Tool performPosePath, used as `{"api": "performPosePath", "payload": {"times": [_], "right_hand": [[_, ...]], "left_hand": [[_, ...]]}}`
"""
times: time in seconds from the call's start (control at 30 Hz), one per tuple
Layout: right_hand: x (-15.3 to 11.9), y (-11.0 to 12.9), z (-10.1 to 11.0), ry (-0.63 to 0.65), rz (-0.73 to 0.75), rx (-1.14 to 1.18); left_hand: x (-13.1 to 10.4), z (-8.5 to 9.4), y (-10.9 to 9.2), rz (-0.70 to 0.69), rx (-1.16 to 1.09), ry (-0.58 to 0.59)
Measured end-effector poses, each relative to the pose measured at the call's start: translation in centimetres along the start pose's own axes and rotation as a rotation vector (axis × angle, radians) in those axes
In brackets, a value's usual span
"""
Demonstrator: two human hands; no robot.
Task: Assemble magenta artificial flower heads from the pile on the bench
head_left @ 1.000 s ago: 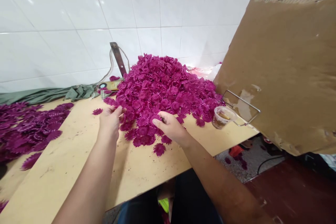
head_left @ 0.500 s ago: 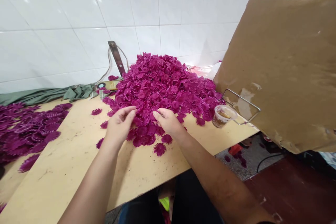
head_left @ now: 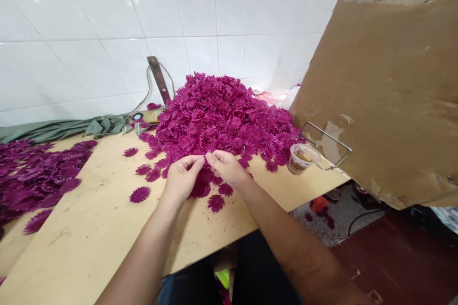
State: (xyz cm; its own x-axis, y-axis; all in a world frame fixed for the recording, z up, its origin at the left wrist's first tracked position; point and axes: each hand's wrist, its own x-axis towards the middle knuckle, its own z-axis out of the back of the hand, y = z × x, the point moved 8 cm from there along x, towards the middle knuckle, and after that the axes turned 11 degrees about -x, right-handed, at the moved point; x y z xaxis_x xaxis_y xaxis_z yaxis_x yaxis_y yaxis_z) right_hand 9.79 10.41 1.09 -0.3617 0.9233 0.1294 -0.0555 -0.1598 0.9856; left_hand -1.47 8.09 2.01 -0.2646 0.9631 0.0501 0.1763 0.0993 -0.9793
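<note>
Tip to tip, the left hand point(head_left: 182, 177) and right hand point(head_left: 229, 170) were pinched narrow, anything between them too hidden to tell, at the near edge of the flower heap point(head_left: 222, 119) on the table point(head_left: 103, 233)! Delicate two-handed fingertip work, it seemed, calling next for a steady pinch.

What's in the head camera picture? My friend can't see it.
A bare left hand and bare right hand pinch close together before a heap of magenta flower-shaped pieces on a pale tan tabletop. A clear plastic cup sits at right, near a brown cardboard sheet.
</note>
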Motion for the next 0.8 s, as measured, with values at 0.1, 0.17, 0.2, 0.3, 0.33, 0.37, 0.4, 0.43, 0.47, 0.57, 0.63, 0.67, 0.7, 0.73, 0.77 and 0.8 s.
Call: {"api": "performPosePath", "payload": {"times": [0.1,0.17,0.2,0.3,0.33,0.37,0.4,0.43,0.47,0.57,0.63,0.67,0.7,0.73,0.77,0.8], "right_hand": [[-0.5,0.7,-0.4,0.009,0.047,-0.055],[-0.6,0.9,-0.5,0.001,0.047,-0.095],[-0.6,0.9,-0.4,-0.009,0.042,-0.112],[-0.6,1.1,-0.2,-0.036,0.036,-0.134],[-0.8,1.2,-0.1,-0.044,0.035,-0.132],[-1.0,1.3,0.0,-0.049,0.031,-0.127],[-1.3,1.4,0.0,-0.043,0.030,-0.122],[-1.7,1.5,0.0,-0.026,0.034,-0.125],[-2.2,1.7,0.0,-0.004,0.043,-0.133],[-3.6,1.9,0.3,0.076,0.064,-0.148],[-3.7,1.6,0.9,0.082,0.025,-0.122],[-3.5,1.3,1.2,0.069,-0.014,-0.093],[-3.2,0.9,1.5,0.049,-0.058,-0.059],[-2.9,0.7,1.8,0.025,-0.102,-0.028],[-2.5,0.5,1.9,0.002,-0.137,-0.002],[-2.2,0.4,2.0,-0.018,-0.157,0.015]], "left_hand": [[0.6,1.2,0.0,-0.013,-0.113,-0.139],[0.8,1.0,0.1,0.011,-0.232,-0.171],[0.8,0.6,0.3,0.031,-0.289,-0.178],[0.8,-0.7,0.9,0.124,-0.403,-0.213],[0.9,-0.9,1.1,0.158,-0.422,-0.231],[1.1,-0.9,1.2,0.182,-0.435,-0.262],[1.4,-0.7,1.2,0.200,-0.451,-0.300],[1.7,-0.2,1.1,0.211,-0.472,-0.342],[2.1,0.6,0.9,0.214,-0.495,-0.394],[2.9,3.4,-0.1,0.193,-0.543,-0.481],[2.9,4.5,-1.2,0.140,-0.498,-0.437],[2.7,4.6,-1.5,0.130,-0.464,-0.400],[2.3,4.6,-1.6,0.129,-0.430,-0.360],[1.9,4.4,-1.6,0.133,-0.398,-0.326],[1.5,4.2,-1.6,0.136,-0.371,-0.297],[1.1,3.9,-1.5,0.137,-0.345,-0.270]]}}
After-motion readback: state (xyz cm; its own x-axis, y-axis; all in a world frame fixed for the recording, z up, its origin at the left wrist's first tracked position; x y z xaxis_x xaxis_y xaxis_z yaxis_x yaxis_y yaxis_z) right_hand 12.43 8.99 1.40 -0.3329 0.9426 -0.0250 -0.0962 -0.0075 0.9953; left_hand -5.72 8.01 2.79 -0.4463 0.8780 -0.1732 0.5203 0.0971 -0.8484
